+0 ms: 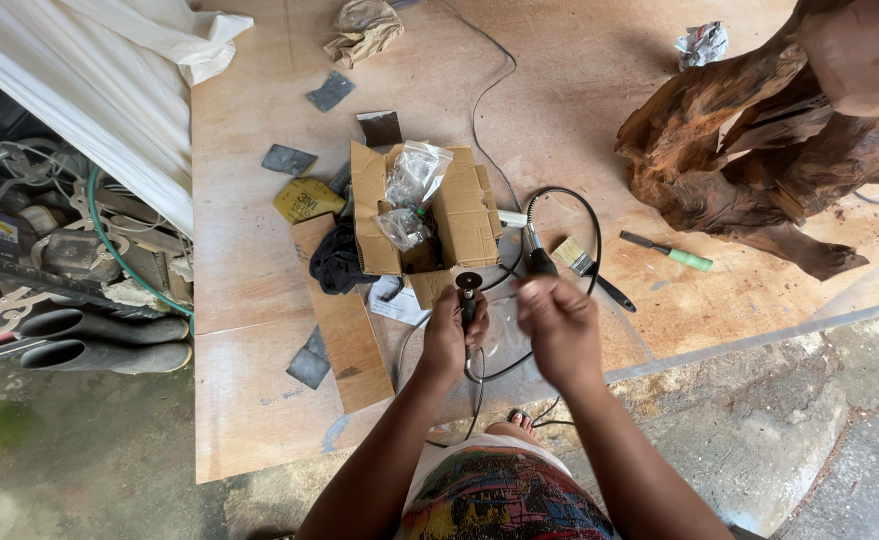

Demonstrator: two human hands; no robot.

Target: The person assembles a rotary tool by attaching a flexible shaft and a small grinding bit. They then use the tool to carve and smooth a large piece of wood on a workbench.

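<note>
My left hand grips a small black rotary tool handpiece with a round dark disc at its tip, pointing away from me. A black flexible shaft loops from it over the plywood sheet. My right hand is blurred beside the handpiece, fingers curled; whether it holds anything is unclear. Just beyond both hands stands an open cardboard box with clear plastic bags in it.
A large reddish carved wood root stands at the right. A paintbrush, a green-handled tool, sandpaper pieces, a black cloth, a cardboard strip and crumpled paper lie about. Rubber boots and clutter sit left.
</note>
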